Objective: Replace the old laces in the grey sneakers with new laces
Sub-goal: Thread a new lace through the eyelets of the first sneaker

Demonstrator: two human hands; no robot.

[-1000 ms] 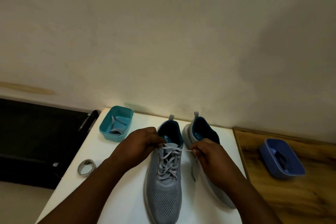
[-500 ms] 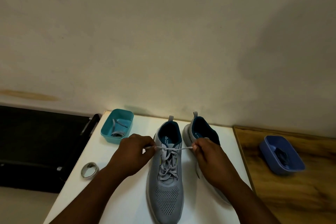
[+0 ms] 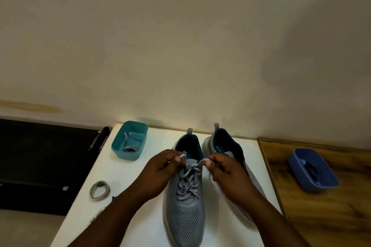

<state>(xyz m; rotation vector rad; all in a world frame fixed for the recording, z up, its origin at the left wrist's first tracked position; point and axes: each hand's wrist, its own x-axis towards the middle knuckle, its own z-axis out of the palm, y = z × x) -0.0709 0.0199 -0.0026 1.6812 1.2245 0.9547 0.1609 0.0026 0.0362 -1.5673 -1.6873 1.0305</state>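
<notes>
Two grey sneakers stand side by side on the white table [image 3: 124,168] in the lower centre of the frame, heels toward the wall. The left sneaker [image 3: 185,214] is laced through its eyelets with a pale grey lace [image 3: 188,182] criss-crossing up the tongue. One lace end is pinched by the left hand [image 3: 160,172] and the other by the right hand [image 3: 226,174], just above the top eyelets, with both hands close together over the tongue. This sneaker is judged to be near its finishing step: the ends appear ready to be drawn snug or tied. Whether this lace is the new one cannot be settled from the frame.

The right sneaker [image 3: 230,150] is largely covered by the right hand and forearm, so its eyelets cannot be seen and its lacing state cannot be told. It is judged as possibly still to be done.

In the upper left of the table a teal tub [image 3: 120,144] holds a loose grey lace; at the right of the frame, on the wooden surface [image 3: 313,216], a blue tub [image 3: 297,162] holds something dark that is too dim to be identified. A tape roll [image 3: 99,189] lies at the lower left of the table. The toe of the left sneaker is cut off by the bottom edge.
</notes>
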